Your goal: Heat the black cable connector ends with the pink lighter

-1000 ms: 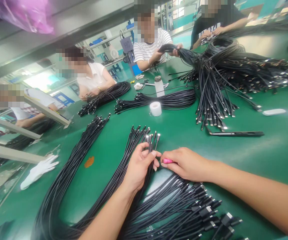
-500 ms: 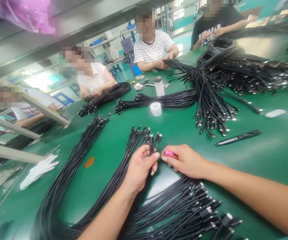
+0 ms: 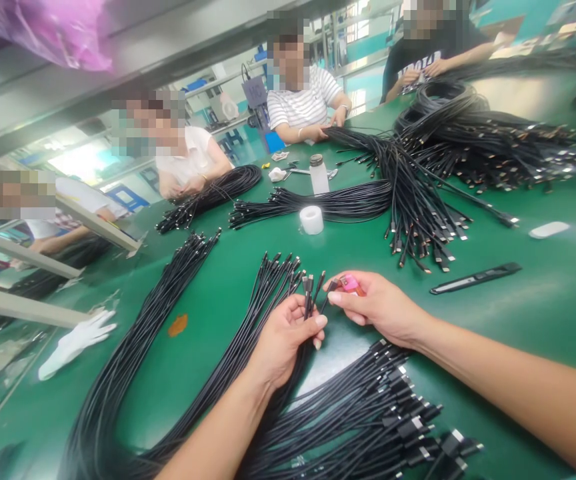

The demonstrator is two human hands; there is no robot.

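Note:
My left hand (image 3: 284, 337) is closed around several black USB cables (image 3: 309, 287), whose connectors stick up above the fingers. Just to its right, my right hand (image 3: 381, 305) pinches one black connector (image 3: 332, 286) between thumb and fingertip. A pink lighter (image 3: 352, 285) with a metal top is tucked in the same hand. Behind my left hand, a bundle of cables (image 3: 248, 320) runs toward me over the green table (image 3: 228, 287). Below my right hand lies another cable bundle (image 3: 348, 393), its connectors fanned to the right.
A white tape roll (image 3: 311, 220) and a bottle (image 3: 319, 177) stand beyond my hands, beside another cable bundle (image 3: 338, 202). A utility knife (image 3: 475, 278) lies at right, a white glove (image 3: 79, 341) at left. Larger cable piles (image 3: 498, 143) are at the far right. Several people sit opposite.
My right hand has shifted slightly up and right, and now grips one connector beside the left hand's cables. More of the lighter shows. The left hand has barely moved.

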